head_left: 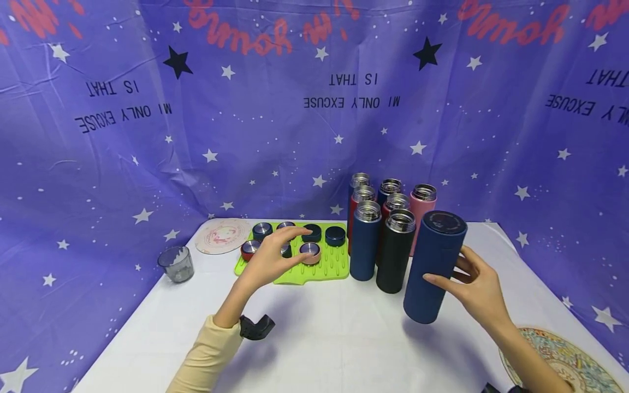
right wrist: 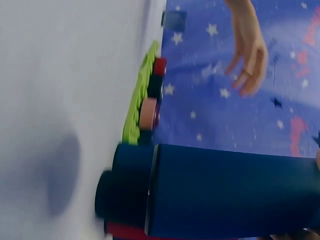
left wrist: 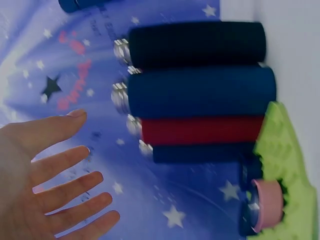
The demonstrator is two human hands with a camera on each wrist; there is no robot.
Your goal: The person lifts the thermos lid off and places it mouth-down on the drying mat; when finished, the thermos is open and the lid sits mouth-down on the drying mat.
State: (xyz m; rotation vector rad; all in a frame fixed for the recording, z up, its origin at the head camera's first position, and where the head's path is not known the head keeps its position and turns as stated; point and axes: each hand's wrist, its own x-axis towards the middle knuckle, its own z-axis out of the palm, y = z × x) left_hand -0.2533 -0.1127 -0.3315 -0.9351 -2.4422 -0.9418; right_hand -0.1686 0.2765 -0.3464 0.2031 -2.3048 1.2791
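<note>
My right hand (head_left: 484, 289) grips a blue thermos bottle (head_left: 429, 273), its dark lid on top. The bottle is slightly tilted, its base off the table in the right wrist view. My left hand (head_left: 270, 259) hovers over a green drying mat (head_left: 339, 267), fingers spread and holding nothing, as the left wrist view shows. On the mat sit several bottle lids, among them a pink lid (head_left: 310, 253), a red lid (head_left: 250, 249) and a dark blue lid (head_left: 336, 236). Left of the held bottle stand lidless bottles, including a black bottle (head_left: 394, 256) and a blue bottle (head_left: 365, 245).
Behind these, a pink bottle (head_left: 422, 210) and red and blue bottles stand close together. A grey glass cup (head_left: 177, 266) is at the left edge, near a round pale disc (head_left: 223, 236). A patterned round mat (head_left: 565, 355) lies at right. A purple curtain (head_left: 275, 136) hangs behind.
</note>
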